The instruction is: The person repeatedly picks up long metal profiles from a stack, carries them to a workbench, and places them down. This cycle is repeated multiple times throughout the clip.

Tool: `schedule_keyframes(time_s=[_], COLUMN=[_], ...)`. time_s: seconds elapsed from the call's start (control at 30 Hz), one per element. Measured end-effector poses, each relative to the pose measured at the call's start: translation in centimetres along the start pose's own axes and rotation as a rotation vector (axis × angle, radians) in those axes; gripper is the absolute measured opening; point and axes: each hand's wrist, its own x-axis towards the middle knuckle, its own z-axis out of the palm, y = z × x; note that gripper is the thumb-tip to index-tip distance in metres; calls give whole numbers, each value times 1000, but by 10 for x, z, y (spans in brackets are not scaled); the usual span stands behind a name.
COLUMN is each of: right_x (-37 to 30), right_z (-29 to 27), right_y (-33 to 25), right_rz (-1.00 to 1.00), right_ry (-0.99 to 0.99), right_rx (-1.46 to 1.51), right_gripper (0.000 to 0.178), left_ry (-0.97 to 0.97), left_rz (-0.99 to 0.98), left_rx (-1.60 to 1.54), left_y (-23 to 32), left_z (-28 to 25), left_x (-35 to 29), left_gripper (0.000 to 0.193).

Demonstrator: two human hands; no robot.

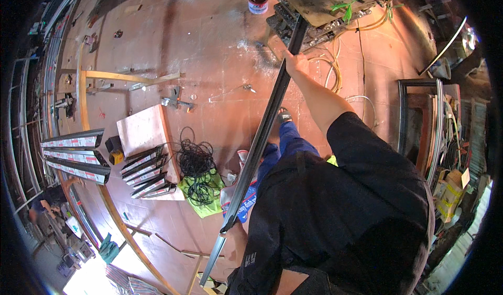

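A long black grooved metal profile (pixel 257 148) runs slantwise across the view, in front of my body. My right hand (pixel 297 64) is closed round it near its far end, arm stretched out. Lower down, my left hand (pixel 236 236) grips the same profile close to its near end; part of that hand is hidden behind the profile. The far tip meets the edge of a machine (pixel 314 4) with a worn flat top plate; whether it touches or only overlaps, I cannot tell.
A tangle of black cord (pixel 196 161) lies on a yellow-green cloth left of my legs. Beside it, several short dark profiles (pixel 146 172) rest on a pale board (pixel 144 127). More profiles (pixel 73 156) stand farther left. A paint bucket (pixel 258 1) and yellow hose (pixel 335 67) lie ahead.
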Motion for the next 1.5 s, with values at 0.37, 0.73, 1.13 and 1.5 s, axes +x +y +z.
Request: schedule_keyframes(time_s=[0.37,0.73,1.13,1.5], right_x=[41,-151,-153,-77], right_z=[30,92,114,74], right_y=[31,104,35,15], right_rz=[-40,374,-468,-1067], right_ry=[-143,-662,-389,-324], right_rx=[-248,762,51,-609], right_gripper=[90,52,107,99], left_ry=[-62,156,-434,-343], left_rz=[69,1291,1427,1370], left_rx=[-200,-551,-637,-466], left_y=[22,123,214,369], left_z=[-65,-221,-61,83], left_x=[-8,-194,-271,-330], left_gripper=[99,122,86,94])
